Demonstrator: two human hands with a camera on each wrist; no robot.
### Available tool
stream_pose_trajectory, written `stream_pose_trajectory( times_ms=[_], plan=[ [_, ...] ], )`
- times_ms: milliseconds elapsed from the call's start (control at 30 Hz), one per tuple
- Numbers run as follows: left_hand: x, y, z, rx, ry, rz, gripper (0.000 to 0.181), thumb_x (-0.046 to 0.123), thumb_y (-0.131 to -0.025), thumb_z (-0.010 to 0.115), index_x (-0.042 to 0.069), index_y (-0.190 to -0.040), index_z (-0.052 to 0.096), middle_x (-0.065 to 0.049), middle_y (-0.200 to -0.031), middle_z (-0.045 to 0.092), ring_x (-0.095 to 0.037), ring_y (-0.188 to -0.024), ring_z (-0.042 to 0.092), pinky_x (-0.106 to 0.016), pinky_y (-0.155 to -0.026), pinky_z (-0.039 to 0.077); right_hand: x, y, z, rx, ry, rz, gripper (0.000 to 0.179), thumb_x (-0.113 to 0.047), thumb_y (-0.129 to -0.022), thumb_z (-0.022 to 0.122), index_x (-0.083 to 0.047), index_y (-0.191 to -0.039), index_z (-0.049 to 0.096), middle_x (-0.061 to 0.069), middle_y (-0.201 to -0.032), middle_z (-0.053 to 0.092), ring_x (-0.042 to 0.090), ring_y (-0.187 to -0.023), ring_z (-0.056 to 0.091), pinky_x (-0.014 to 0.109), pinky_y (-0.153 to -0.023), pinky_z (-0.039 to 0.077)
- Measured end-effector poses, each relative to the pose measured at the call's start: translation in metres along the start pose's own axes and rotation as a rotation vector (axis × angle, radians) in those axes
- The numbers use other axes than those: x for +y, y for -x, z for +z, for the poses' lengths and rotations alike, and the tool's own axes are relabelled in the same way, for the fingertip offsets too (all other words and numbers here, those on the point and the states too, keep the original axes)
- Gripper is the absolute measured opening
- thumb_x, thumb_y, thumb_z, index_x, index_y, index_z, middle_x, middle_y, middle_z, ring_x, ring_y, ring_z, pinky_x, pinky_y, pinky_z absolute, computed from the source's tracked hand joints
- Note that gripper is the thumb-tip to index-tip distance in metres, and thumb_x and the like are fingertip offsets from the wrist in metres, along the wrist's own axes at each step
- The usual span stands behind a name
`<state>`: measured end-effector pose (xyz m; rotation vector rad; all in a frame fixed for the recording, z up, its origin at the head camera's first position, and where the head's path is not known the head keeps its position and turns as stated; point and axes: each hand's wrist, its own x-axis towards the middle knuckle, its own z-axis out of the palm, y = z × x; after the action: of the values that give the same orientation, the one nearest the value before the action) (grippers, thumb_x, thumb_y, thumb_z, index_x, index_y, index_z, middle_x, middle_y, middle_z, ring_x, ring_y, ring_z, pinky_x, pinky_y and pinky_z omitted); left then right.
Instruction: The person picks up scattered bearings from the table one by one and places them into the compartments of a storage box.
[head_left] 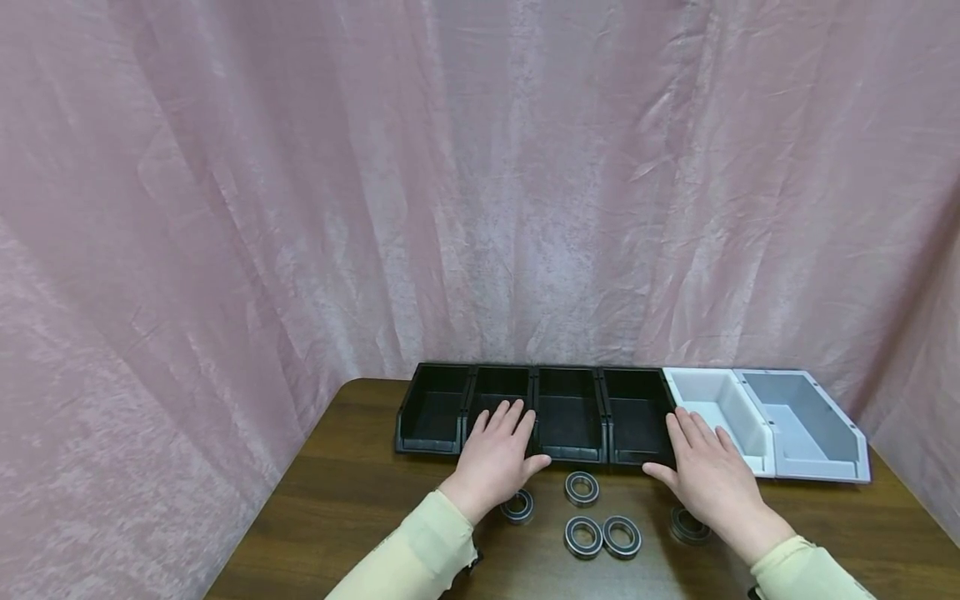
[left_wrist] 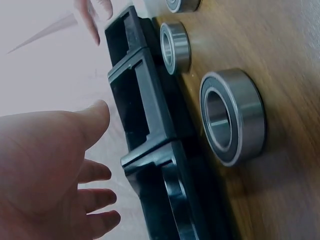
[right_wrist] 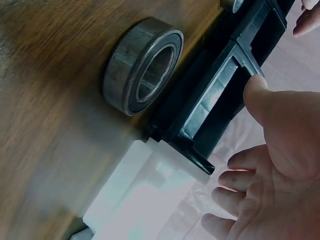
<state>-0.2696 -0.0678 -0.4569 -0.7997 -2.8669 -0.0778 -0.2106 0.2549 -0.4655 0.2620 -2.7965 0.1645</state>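
My left hand (head_left: pixel 495 458) hovers palm down over the front of a black bin (head_left: pixel 435 412) row, its fingers straight and apart. The right hand (head_left: pixel 708 479) is spread in the same way where the last black bin meets a white bin (head_left: pixel 759 450). Neither hand holds anything. Several steel ball bearings lie flat on the table in front of the bins. One bearing (left_wrist: pixel 247 117) sits below the left hand, partly covered by it in the head view. Another bearing (right_wrist: pixel 127 65) lies beneath the right wrist. Between the hands are a single bearing (head_left: pixel 582 502) and a touching pair (head_left: pixel 622 553).
A grey bin (head_left: pixel 825 471) ends the row at the right. The bins stand side by side along the back of the brown wooden table (head_left: pixel 330 500). A pink curtain (head_left: pixel 480 183) hangs behind the table and along its sides.
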Motion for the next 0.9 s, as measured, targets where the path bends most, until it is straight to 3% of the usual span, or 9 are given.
stream_pose_trajectory(
  times_ms=[900],
  plan=[
    [0.019, -0.008, 0.007, -0.009, -0.008, 0.048, 0.075, 0.06, -0.109, 0.062, 0.01, -0.164, 0.054, -0.011, -0.172, 0.047, -0.032, -0.159, 0.044, -0.057, -0.127, 0.037, 0.008, 0.005, 0.007, 0.009, 0.011, 0.012, 0.088, -0.049, -0.098, 0.08, 0.017, -0.149, 0.054, 0.04, -0.154, 0.053, 0.058, -0.141, 0.053, 0.073, -0.118, 0.037]
  ],
)
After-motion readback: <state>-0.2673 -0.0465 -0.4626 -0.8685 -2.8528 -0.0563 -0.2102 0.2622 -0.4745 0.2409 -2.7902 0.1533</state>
